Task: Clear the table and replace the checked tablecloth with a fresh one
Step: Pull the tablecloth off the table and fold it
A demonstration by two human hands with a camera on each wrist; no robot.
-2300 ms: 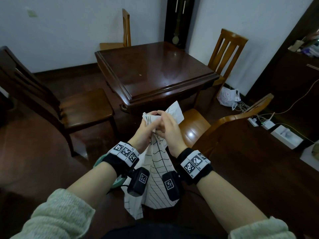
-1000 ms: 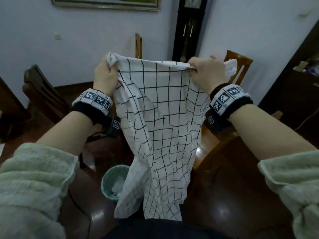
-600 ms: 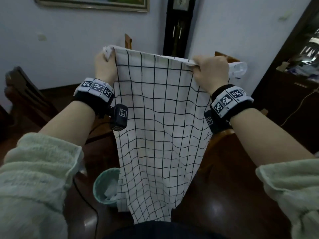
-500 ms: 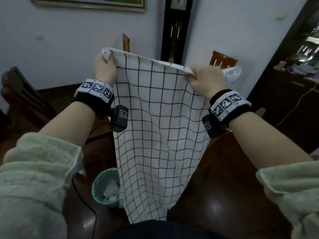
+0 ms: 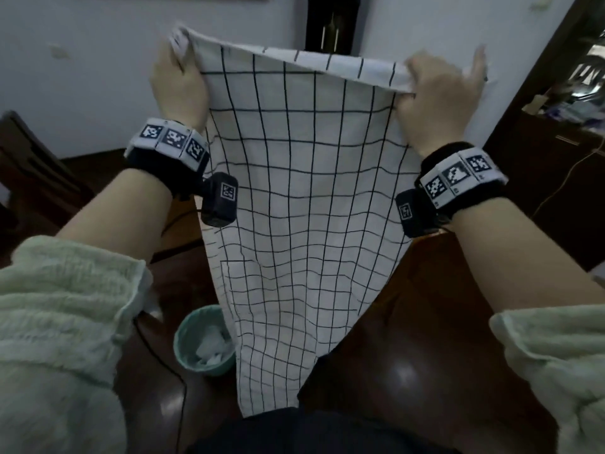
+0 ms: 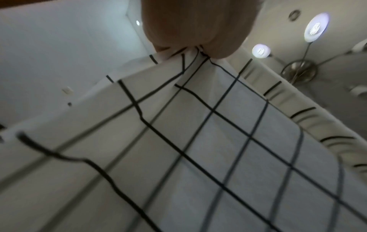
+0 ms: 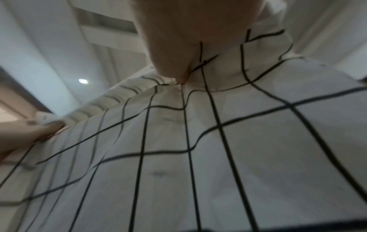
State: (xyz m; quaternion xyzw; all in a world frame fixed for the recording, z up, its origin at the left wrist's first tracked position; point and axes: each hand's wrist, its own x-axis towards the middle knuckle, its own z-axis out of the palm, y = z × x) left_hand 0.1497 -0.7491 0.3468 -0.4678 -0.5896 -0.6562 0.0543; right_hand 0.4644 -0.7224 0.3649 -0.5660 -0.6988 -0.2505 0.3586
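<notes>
A white tablecloth with a black check [image 5: 301, 198] hangs in front of me, stretched flat between both raised hands. My left hand [image 5: 178, 83] grips its top left corner, and the bunched cloth [image 6: 190, 56] shows under the palm [image 6: 194, 26] in the left wrist view. My right hand [image 5: 438, 93] pinches the top edge near the right corner, with the cloth [image 7: 218, 125] gathered beneath the palm [image 7: 190, 36] in the right wrist view. The lower end of the cloth narrows and reaches down to my lap. The table is hidden behind the cloth.
A teal wastebasket [image 5: 204, 342] with crumpled paper stands on the dark floor at lower left. A dark wooden chair [image 5: 29, 172] is at far left, a tall clock [image 5: 332, 22] against the back wall, and a dark sideboard [image 5: 556, 152] at right.
The cloth went from a bundle held low between both hands to a sheet lifted and spread wide. Over the last half second the hands moved a little farther apart and the cloth pulled flatter.
</notes>
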